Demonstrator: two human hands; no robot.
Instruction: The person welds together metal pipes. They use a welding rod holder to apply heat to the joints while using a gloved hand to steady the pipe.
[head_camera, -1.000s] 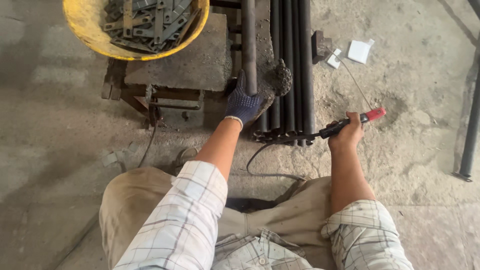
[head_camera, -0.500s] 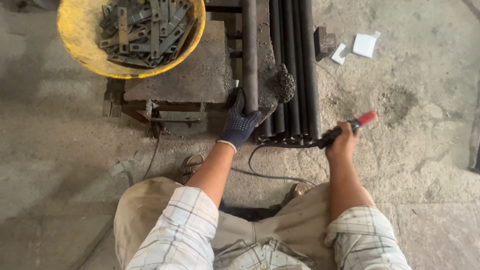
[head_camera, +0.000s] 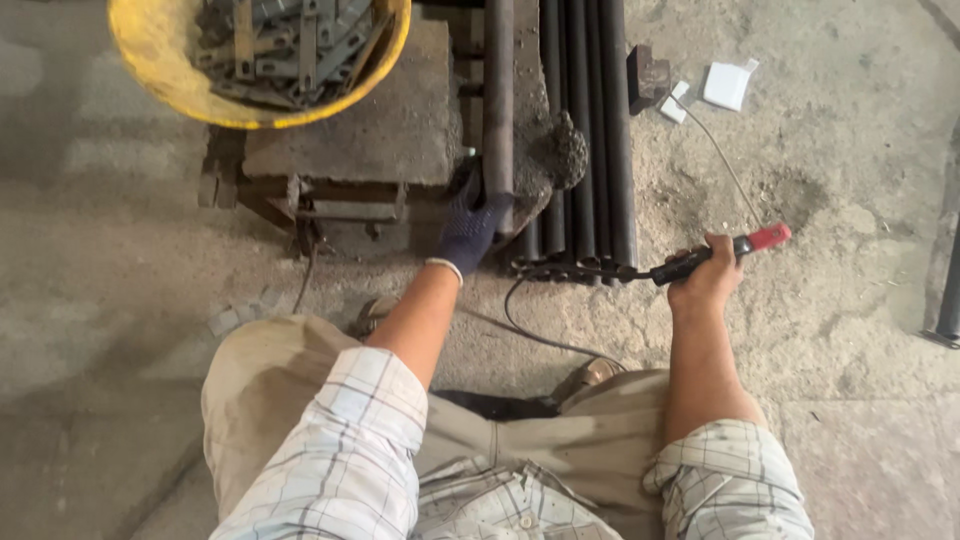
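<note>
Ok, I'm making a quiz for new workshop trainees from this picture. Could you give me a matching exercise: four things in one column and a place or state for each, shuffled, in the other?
Things:
1. left hand
2. right hand
3. yellow tub
4. white packet

Places or states:
A. lying on the concrete floor at the upper right
B. gloved, gripping a dark metal pipe
C. filled with flat metal pieces
D. bare, holding a red-tipped electrode holder

Pairs: 1-B, 2-D, 3-C, 4-A
</note>
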